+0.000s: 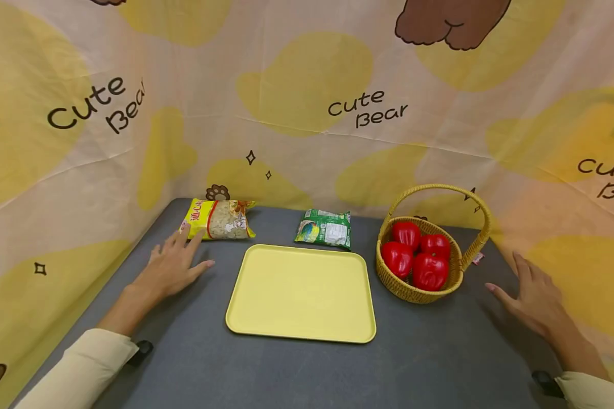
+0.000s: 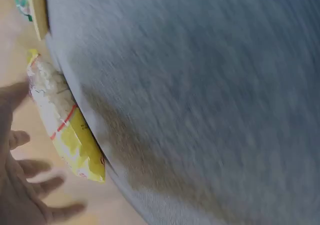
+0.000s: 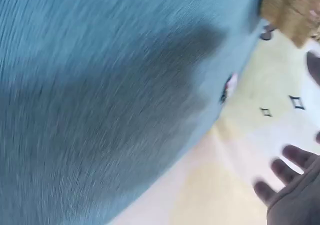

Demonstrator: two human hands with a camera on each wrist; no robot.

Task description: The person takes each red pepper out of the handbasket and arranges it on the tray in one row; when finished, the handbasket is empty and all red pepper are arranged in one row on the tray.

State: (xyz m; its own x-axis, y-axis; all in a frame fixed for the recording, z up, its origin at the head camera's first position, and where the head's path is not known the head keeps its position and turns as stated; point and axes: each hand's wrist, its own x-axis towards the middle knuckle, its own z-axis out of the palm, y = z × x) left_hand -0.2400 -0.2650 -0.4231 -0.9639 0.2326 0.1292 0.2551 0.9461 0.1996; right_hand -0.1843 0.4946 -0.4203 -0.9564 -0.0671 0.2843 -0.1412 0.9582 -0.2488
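Cream sleeves (image 1: 84, 366) are being stretched over the grey table (image 1: 266, 375), the left hand (image 1: 170, 266) and right hand (image 1: 537, 295) being held with fingers (image 1: 194, 244) loosely extended, gripping nothing. Between them, a yellow tray (image 1: 302, 292) is being flanked by a wicker basket (image 1: 411, 293) of red produce (image 1: 430, 271) near the right hand, while farther off a yellow packet (image 1: 225, 220) is being partly covered by the left hand in the head view, contact unclear.

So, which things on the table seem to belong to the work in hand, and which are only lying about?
Likely part of the work, being near the hands:
- yellow bag, by the left hand
- basket with red peppers, beside the right hand
- tray, between the hands

Probably just lying about:
- green packet
- small pinkish item beside the basket
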